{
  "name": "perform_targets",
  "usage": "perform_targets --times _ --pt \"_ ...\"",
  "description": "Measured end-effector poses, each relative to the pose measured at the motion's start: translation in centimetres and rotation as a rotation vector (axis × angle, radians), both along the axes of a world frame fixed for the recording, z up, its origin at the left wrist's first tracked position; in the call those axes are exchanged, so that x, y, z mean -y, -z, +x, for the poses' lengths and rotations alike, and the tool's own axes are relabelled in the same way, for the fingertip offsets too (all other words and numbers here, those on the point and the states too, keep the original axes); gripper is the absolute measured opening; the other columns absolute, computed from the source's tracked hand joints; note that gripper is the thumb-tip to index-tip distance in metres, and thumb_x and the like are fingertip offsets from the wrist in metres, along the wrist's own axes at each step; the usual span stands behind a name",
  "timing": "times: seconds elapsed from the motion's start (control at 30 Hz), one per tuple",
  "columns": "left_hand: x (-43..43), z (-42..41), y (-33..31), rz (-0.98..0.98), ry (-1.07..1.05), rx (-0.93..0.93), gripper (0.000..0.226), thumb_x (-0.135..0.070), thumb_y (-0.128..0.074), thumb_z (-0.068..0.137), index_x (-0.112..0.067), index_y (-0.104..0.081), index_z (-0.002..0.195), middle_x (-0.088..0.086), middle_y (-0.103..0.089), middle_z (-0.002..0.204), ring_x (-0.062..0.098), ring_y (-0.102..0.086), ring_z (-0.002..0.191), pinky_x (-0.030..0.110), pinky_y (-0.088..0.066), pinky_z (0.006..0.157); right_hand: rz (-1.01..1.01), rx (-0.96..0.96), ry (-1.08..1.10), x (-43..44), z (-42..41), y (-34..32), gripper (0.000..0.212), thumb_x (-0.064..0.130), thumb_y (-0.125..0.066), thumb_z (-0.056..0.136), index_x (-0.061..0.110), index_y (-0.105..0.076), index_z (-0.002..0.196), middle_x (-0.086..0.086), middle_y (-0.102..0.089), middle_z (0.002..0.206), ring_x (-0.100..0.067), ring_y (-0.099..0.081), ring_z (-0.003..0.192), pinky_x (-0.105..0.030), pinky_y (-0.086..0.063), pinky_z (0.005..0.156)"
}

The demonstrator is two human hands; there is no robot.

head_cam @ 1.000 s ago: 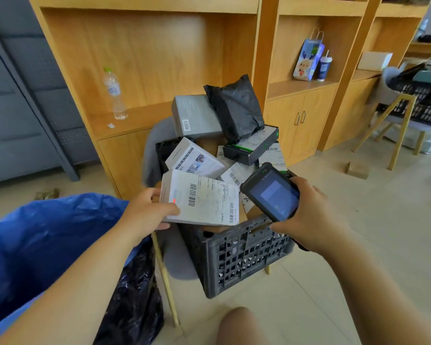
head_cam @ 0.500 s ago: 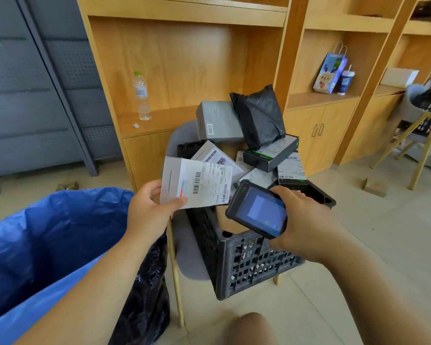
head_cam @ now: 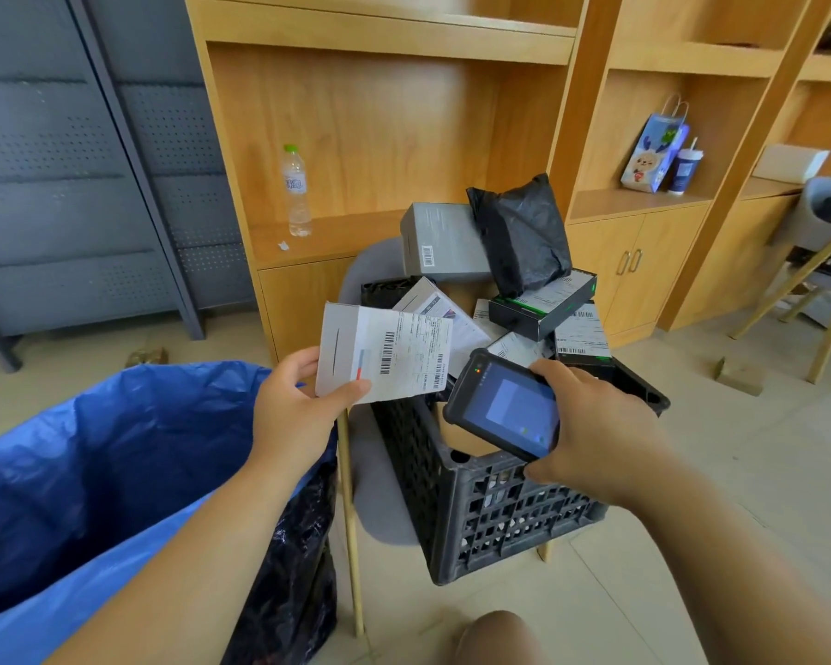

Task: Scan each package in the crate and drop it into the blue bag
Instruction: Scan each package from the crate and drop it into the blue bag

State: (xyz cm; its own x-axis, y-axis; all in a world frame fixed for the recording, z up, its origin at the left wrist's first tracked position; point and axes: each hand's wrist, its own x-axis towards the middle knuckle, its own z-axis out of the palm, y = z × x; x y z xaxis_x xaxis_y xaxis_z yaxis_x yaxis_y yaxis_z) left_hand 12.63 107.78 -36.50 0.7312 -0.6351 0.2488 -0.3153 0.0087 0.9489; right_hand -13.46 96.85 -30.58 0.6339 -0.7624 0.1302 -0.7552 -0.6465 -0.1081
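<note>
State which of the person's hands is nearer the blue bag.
Left. The left hand, gripping a white package, is beside the blue bag; the right hand holds the scanner over the crate.

The flat white cardboard package (head_cam: 389,352) is printed with black barcodes and fine black text, and a small red-and-blue stripe is seen on its label. The crinkled blue plastic bag (head_cam: 92,472) is coloured one bright shade throughout. The black plastic crate (head_cam: 500,511) is patterned with rows of square holes. The black handheld scanner (head_cam: 504,410) is lit with a blue-grey screen. The black rectangular box (head_cam: 543,304) is edged in green, and the grey cardboard box (head_cam: 440,237) is marked with one small barcode.
</note>
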Motion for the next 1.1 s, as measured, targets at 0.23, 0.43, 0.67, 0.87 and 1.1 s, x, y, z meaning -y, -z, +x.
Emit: perform_targets --times 0.23,0.43,0.67,0.87,1.1 --pt "-2.4 1.5 0.6 -0.113 -0.050 -0.152 0.022 -0.026 -0.073 0.080 -0.032 -0.067 0.101 -0.015 -0.071 0.096 0.007 -0.070 0.086 0.019 -0.057 0.062 0.041 0.066 -0.047 -0.6 2.0 0.7 0.095 0.051 -0.078 0.054 0.028 -0.029 0.132 0.005 -0.050 0.109 -0.015 -0.045 0.084 -0.032 -0.043 0.064" --pt "-8.1 5.0 2.2 -0.066 -0.218 -0.123 0.025 -0.028 -0.073 0.079 -0.031 -0.066 0.103 -0.015 -0.070 0.098 0.005 -0.069 0.084 0.016 -0.055 0.058 0.078 0.080 -0.161 -2.0 7.0 1.4 0.092 0.050 -0.079 0.054 0.029 -0.032 0.130 0.006 -0.051 0.110 -0.014 -0.042 0.082 -0.030 -0.038 0.060" --pt "-12.5 11.1 3.3 0.132 -0.530 -0.072 0.029 -0.037 -0.071 0.079 -0.026 -0.062 0.104 -0.013 -0.064 0.103 0.018 -0.066 0.091 0.034 -0.052 0.080 0.150 0.078 -0.245 -3.5 11.7 1.7 0.097 0.048 -0.080 0.053 0.031 -0.028 0.133 0.007 -0.049 0.112 -0.016 -0.050 0.092 -0.033 -0.044 0.067" --pt "-11.6 14.1 5.3 0.690 -0.375 -0.101 0.050 -0.043 -0.063 0.086 -0.006 -0.058 0.119 0.018 -0.052 0.123 0.027 -0.054 0.089 0.025 -0.029 0.067 0.149 0.045 -0.232 -3.6 12.5 1.7 0.096 0.051 -0.079 0.051 0.034 -0.027 0.130 0.012 -0.044 0.104 -0.013 -0.045 0.085 -0.033 -0.044 0.065" --pt "-7.2 10.0 4.1 0.701 -0.051 -0.011 0.027 -0.036 -0.064 0.084 -0.018 -0.046 0.072 0.005 -0.038 0.067 0.018 -0.034 0.060 0.031 -0.029 0.056 0.143 0.000 -0.158 -2.1 10.3 1.2 0.093 0.055 -0.078 0.049 0.033 -0.030 0.126 0.008 -0.053 0.108 -0.019 -0.053 0.089 -0.036 -0.049 0.069"
